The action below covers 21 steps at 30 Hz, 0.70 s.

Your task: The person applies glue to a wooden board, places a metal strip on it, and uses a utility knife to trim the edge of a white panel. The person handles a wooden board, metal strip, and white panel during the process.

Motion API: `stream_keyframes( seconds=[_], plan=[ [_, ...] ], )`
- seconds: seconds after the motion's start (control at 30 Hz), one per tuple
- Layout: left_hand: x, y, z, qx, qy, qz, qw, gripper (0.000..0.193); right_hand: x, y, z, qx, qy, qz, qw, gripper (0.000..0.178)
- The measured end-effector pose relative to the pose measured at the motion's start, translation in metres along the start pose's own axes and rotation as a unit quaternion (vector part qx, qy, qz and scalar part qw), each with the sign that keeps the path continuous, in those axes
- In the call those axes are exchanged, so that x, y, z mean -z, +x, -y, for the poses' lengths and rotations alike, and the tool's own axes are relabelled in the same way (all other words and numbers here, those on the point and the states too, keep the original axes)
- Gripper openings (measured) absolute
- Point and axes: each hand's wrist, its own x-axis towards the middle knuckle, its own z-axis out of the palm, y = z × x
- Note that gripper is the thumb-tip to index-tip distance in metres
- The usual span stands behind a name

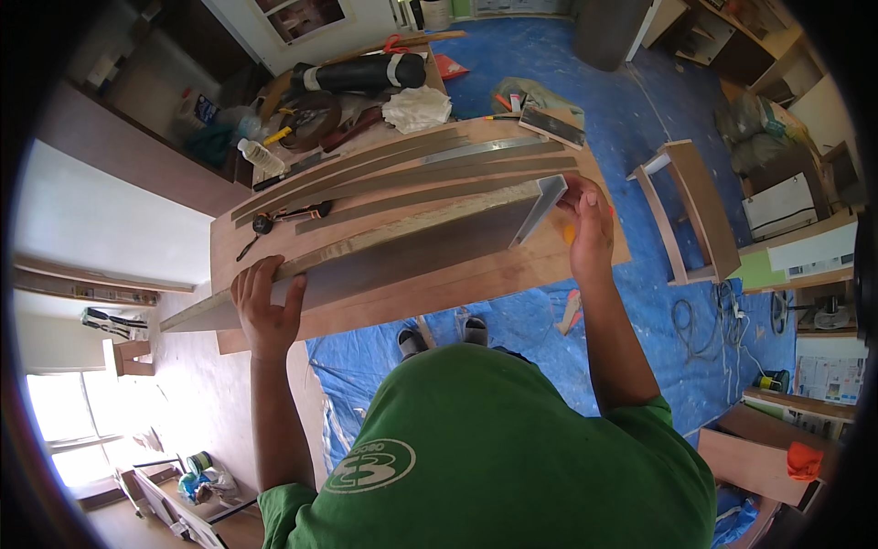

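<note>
A long flat panel (421, 252) stands tilted on edge across the plywood-topped work table (393, 306). Its upper edge looks rough and pale brown, its near face is grey-brown, and its right end has a whitish edge. My left hand (267, 309) is closed over the upper edge toward the left, thumb on the near face. At the right end my right hand (588, 224) holds the corner, its fingers partly hidden behind it. Beyond the panel lie several long thin strips (402, 198), a tape measure (262, 224) and an orange-and-black tool (311, 211).
A dark rectangular block (552, 128) rests at the table's far right. Behind are a white cloth (417, 110), a black roll (361, 75) and a bottle (261, 157). Blue sheeting (617, 119) covers the floor, with a wooden frame (704, 210) and cables (700, 329) at right.
</note>
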Motion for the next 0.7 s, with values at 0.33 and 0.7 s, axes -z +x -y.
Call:
stream_keyframes(
  seconds=[0.33,0.7],
  plan=[
    [-0.002,-0.005,0.003,0.002,0.017,-0.003,1.000,0.036,-0.008,-0.002,0.046,0.238,-0.269,-0.015,0.933,0.028],
    [-0.005,-0.006,0.002,-0.008,0.019,-0.018,1.000,0.035,-0.026,0.012,0.070,0.353,-0.406,0.095,0.837,0.029]
  ],
)
